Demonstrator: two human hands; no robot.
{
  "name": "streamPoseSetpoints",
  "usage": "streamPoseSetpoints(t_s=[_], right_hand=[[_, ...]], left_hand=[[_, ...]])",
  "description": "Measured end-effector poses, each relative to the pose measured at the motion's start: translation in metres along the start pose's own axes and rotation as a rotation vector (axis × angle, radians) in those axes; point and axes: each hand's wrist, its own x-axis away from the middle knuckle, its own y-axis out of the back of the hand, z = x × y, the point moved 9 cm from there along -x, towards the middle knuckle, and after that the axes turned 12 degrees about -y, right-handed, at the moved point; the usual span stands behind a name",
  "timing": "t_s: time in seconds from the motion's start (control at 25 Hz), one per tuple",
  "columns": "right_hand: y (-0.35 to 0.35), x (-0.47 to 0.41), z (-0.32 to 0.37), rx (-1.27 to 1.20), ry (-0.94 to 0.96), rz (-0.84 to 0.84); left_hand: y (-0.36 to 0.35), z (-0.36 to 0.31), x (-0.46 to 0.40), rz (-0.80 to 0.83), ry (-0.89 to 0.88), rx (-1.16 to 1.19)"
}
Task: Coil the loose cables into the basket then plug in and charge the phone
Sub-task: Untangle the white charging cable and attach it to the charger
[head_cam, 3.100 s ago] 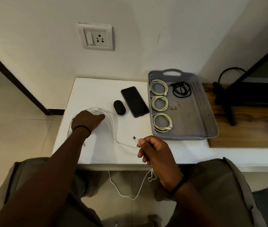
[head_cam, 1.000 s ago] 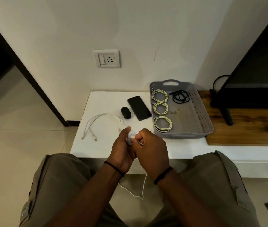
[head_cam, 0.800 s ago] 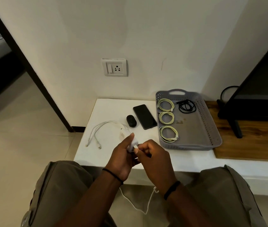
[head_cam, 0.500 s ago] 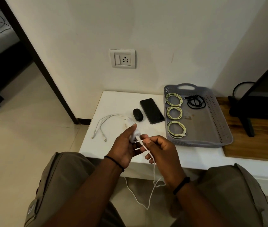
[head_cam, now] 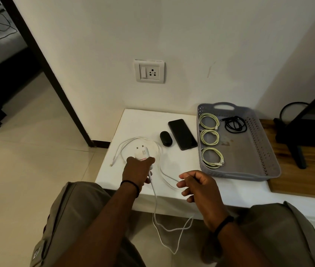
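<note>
My left hand (head_cam: 137, 171) grips a white charger plug (head_cam: 142, 152), prongs pointing away toward the wall. A white cable (head_cam: 155, 197) runs from the plug down past the table's edge and loops below. My right hand (head_cam: 196, 185) hovers to the right, fingers loosely curled; whether it still pinches the cable I cannot tell. The black phone (head_cam: 182, 134) lies face up on the white table (head_cam: 139, 120). The grey basket (head_cam: 264, 151) holds three coiled pale cables (head_cam: 209, 134) and a black one (head_cam: 234, 124). The wall socket (head_cam: 149, 71) is above the table.
A small black case (head_cam: 165, 138) lies left of the phone. Another white cable (head_cam: 126, 149) lies loose on the table's left part. A wooden surface (head_cam: 306, 176) with a black stand (head_cam: 295, 145) is at the right. A doorway opens to the left.
The cable end went into the plug between both hands. My right hand has since drawn back to the right, and my left hand has moved the plug forward over the table.
</note>
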Motion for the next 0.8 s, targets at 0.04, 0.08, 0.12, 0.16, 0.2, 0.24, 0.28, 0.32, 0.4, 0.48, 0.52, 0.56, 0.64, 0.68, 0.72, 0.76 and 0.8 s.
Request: streamPoseSetpoints(t_s=[0.04,0.08,0.12,0.16,0.2,0.24,0.28,0.32,0.4,0.48,0.52,0.56,0.64,0.68,0.72,0.76,0.8], right_hand=[[0.0,-0.002,-0.001,-0.003,-0.008,0.0],[0.0,-0.003,-0.003,-0.003,-0.016,-0.002],[0.001,-0.004,-0.005,-0.001,-0.022,-0.004],[0.001,-0.004,-0.007,0.003,-0.028,-0.002],[0.0,-0.005,-0.009,0.006,-0.039,0.002],[0.0,-0.006,-0.012,0.008,-0.05,0.006],[0.0,-0.008,-0.014,0.01,-0.059,0.009],[0.002,-0.01,-0.016,0.01,-0.065,0.006],[0.009,-0.017,-0.018,0.019,-0.062,-0.017],[0.014,-0.023,-0.02,0.072,-0.041,-0.047],[0.015,-0.027,-0.022,0.101,-0.035,-0.064],[0.015,-0.033,-0.025,0.156,-0.025,-0.092],[0.012,-0.046,-0.027,0.368,0.067,-0.187],[0.007,-0.051,-0.027,0.477,0.115,-0.221],[0.001,-0.054,-0.027,0.562,0.146,-0.237],[-0.007,-0.057,-0.029,0.637,0.163,-0.24],[-0.014,-0.062,-0.032,0.724,0.179,-0.237]], left_hand=[[0.007,0.0,-0.005,-0.028,-0.032,-0.157],[0.012,-0.001,-0.008,-0.053,-0.061,-0.355],[0.015,-0.003,-0.01,-0.077,-0.092,-0.538],[0.015,-0.003,-0.011,-0.084,-0.122,-0.662],[0.013,-0.003,-0.013,-0.079,-0.143,-0.737],[0.01,-0.002,-0.014,-0.065,-0.155,-0.793],[0.007,-0.001,-0.016,-0.05,-0.161,-0.843],[0.004,0.002,-0.019,-0.034,-0.167,-0.881],[-0.002,0.007,-0.026,-0.018,-0.174,-0.932],[-0.002,0.008,-0.03,-0.038,-0.197,-0.946],[-0.003,0.008,-0.032,-0.047,-0.208,-0.946],[-0.003,0.008,-0.035,-0.053,-0.215,-0.938],[-0.005,0.01,-0.039,-0.059,-0.208,-0.913],[-0.007,0.011,-0.039,-0.062,-0.201,-0.905],[-0.009,0.012,-0.039,-0.064,-0.199,-0.901],[-0.011,0.013,-0.039,-0.063,-0.2,-0.894],[-0.012,0.016,-0.039,-0.057,-0.197,-0.884]])
